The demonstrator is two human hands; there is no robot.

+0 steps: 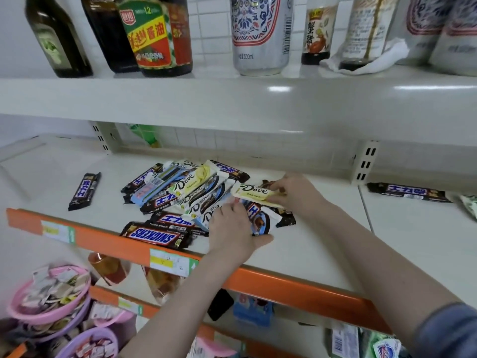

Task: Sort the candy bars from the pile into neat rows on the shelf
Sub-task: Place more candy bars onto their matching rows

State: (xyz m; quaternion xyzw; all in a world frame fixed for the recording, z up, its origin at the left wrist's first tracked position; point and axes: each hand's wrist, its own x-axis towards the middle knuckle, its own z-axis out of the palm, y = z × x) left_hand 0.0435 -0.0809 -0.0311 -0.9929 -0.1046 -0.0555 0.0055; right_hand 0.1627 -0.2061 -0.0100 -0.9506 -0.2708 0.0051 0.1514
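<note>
A loose pile of candy bars (pixel 185 192) lies on the middle of the white shelf (pixel 322 249): dark Snickers wrappers and white, yellow and blue Dove bars. My right hand (pixel 296 193) pinches a yellow Dove bar (pixel 254 191) at the pile's right edge. My left hand (pixel 233 228) grips a white and blue Dove bar (pixel 263 223) at the front of the pile. One Snickers bar (pixel 157 235) lies by the orange shelf edge. A single dark bar (pixel 85 191) lies apart on the left, another dark bar (pixel 409 192) far right.
Sauce bottles (pixel 154 34) and a can (pixel 260 34) stand on the upper shelf. An orange price rail (pixel 296 288) runs along the shelf front. Pink baskets (pixel 49 295) of small sweets sit lower left. Bare shelf lies left and right of the pile.
</note>
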